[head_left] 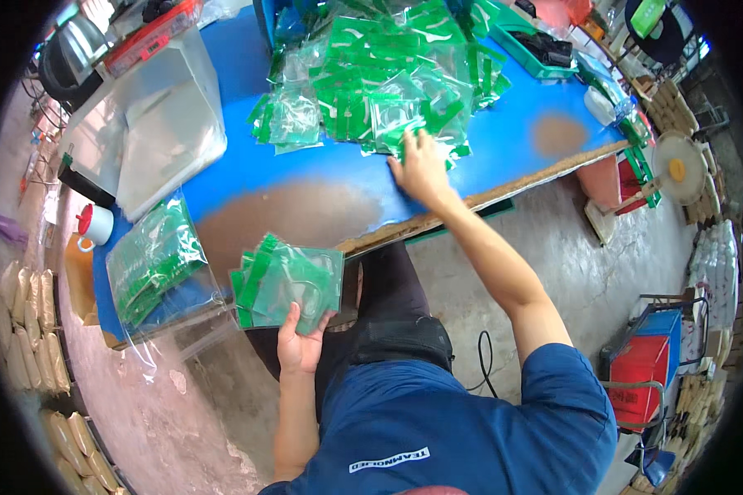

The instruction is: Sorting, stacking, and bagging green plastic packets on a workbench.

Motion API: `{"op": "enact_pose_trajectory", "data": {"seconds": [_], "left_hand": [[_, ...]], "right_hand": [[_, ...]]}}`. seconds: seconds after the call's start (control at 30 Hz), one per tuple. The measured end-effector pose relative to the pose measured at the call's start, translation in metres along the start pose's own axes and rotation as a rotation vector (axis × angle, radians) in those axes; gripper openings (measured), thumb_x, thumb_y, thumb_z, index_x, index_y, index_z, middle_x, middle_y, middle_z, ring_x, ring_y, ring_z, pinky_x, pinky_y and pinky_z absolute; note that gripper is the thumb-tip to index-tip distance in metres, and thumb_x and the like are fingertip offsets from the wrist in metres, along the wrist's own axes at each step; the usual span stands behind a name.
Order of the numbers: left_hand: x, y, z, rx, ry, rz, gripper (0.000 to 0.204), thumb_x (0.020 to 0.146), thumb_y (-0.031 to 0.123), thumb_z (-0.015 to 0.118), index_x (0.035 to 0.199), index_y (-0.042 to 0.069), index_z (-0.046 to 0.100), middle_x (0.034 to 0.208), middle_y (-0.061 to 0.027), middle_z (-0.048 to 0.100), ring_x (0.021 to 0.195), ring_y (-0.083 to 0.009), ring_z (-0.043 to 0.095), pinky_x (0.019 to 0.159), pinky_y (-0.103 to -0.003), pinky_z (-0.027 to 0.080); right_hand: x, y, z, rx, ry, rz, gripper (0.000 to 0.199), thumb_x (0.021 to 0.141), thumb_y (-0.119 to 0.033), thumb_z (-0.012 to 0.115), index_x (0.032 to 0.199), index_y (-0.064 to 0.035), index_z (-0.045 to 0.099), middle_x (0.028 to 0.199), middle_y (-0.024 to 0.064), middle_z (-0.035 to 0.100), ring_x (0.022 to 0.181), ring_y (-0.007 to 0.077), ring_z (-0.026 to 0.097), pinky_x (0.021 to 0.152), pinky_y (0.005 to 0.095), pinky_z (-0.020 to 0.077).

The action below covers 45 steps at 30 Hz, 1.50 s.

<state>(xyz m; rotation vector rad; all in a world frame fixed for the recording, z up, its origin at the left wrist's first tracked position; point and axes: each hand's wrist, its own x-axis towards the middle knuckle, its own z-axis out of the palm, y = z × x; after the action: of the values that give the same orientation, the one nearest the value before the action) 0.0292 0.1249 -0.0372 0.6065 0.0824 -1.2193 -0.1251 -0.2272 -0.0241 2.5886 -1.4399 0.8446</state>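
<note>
My left hand point(300, 342) is closed on a fanned stack of green and see-through plastic packets point(293, 280), held just off the table's near edge. A pale round shape shows through the top packet. My right hand point(423, 169) reaches forward over the table, fingers outstretched and thumb apart. Its fingertips touch the near edge of a large loose pile of similar packets point(363, 82). Whether they press on a single packet cannot be made out. To the left, a big see-through bag point(161, 260) filled with more green packets lies at the table's corner.
The blue table point(504, 148) has worn brown patches and a chipped front edge. A translucent plastic bin point(169, 124) stands at left, near a white mug point(97, 224) with red on it. A green tray point(537, 54) sits far right; a fan point(677, 169) stands beyond the right edge.
</note>
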Motion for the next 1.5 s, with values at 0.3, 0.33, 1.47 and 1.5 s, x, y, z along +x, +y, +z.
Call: {"op": "enact_pose_trajectory", "data": {"seconds": [0.3, 0.33, 1.47, 1.5], "left_hand": [[-0.011, 0.031, -0.017, 0.234, -0.092, 0.052, 0.049, 0.092, 0.001, 0.064, 0.138, 0.007, 0.05, 0.131, -0.0088, 0.06, 0.121, -0.0256, 0.059, 0.103, -0.046, 0.049], [-0.013, 0.039, -0.021, 0.307, -0.174, 0.031, 0.05, 0.09, -0.001, 0.065, 0.137, 0.005, 0.051, 0.131, -0.009, 0.06, 0.121, -0.0257, 0.059, 0.103, -0.046, 0.049], [-0.024, 0.026, -0.051, -0.099, -0.25, -0.025, 0.072, 0.077, 0.007, 0.079, 0.143, 0.005, 0.049, 0.14, -0.0107, 0.058, 0.131, -0.0307, 0.054, 0.116, -0.048, 0.038], [-0.022, 0.024, -0.057, -0.091, -0.307, -0.032, 0.078, 0.075, 0.009, 0.081, 0.146, 0.007, 0.048, 0.143, -0.0125, 0.056, 0.134, -0.0327, 0.052, 0.118, -0.051, 0.033]], "right_hand": [[-0.01, -0.077, -0.098, 0.339, -0.124, -0.234, 0.033, 0.083, -0.004, 0.061, 0.116, -0.003, 0.064, 0.117, 0.0256, 0.063, 0.109, 0.042, 0.06, 0.091, 0.0475, 0.0494], [-0.005, -0.083, -0.118, 0.405, -0.356, -0.265, 0.029, 0.083, -0.004, 0.061, 0.111, -0.0018, 0.066, 0.109, 0.0241, 0.066, 0.103, 0.0408, 0.063, 0.087, 0.0473, 0.0509], [-0.065, -0.094, -0.055, 0.555, -0.372, -0.939, 0.068, 0.075, -0.012, 0.079, 0.138, -0.0058, 0.053, 0.125, 0.0145, 0.061, 0.122, 0.0382, 0.056, 0.104, 0.0454, 0.0465], [-0.076, -0.095, -0.053, 0.709, -0.385, -0.724, 0.052, 0.081, -0.01, 0.074, 0.131, -0.0047, 0.057, 0.116, 0.0133, 0.063, 0.112, 0.0329, 0.061, 0.096, 0.0426, 0.0501]]}}
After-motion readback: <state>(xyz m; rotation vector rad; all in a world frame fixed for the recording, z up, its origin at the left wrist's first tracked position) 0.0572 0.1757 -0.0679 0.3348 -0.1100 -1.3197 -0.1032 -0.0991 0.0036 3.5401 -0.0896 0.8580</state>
